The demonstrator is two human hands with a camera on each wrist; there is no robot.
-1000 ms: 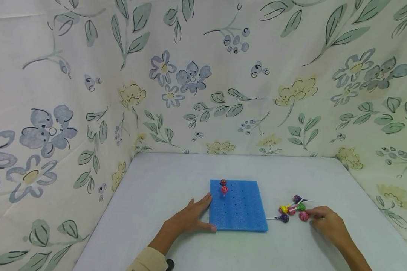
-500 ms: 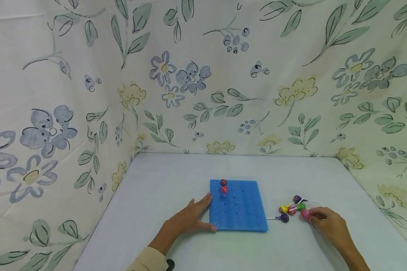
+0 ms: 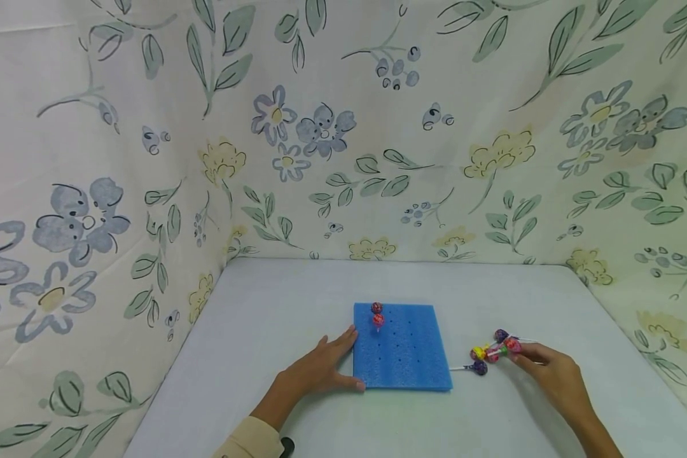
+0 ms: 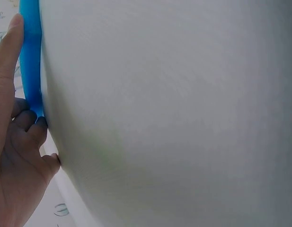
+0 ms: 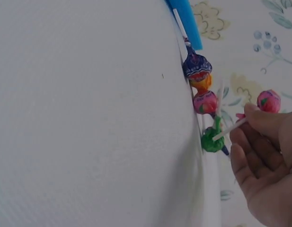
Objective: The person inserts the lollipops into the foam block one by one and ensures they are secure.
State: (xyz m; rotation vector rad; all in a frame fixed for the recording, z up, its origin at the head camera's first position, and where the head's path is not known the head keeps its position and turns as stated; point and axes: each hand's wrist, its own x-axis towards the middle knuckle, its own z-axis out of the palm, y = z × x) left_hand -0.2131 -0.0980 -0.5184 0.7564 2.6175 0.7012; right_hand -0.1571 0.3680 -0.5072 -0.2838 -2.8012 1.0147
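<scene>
White table [image 3: 286, 292] before me, floral cloth walls [image 3: 343, 127] around. The left hand [image 3: 319, 369], spread, rests against a blue foam board [image 3: 397, 376] — and right of that, the right hand [image 3: 558, 376] pinches a pink lollipop [image 5: 269, 101] by a lollipop cluster [image 3: 479, 367].

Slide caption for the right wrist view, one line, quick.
The right hand pinches a pink lollipop near a green lollipop, a blue board at the frame's top.

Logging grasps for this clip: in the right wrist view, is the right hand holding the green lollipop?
No, the right hand pinches a pink lollipop, while the green lollipop lies outside its grip.
</scene>
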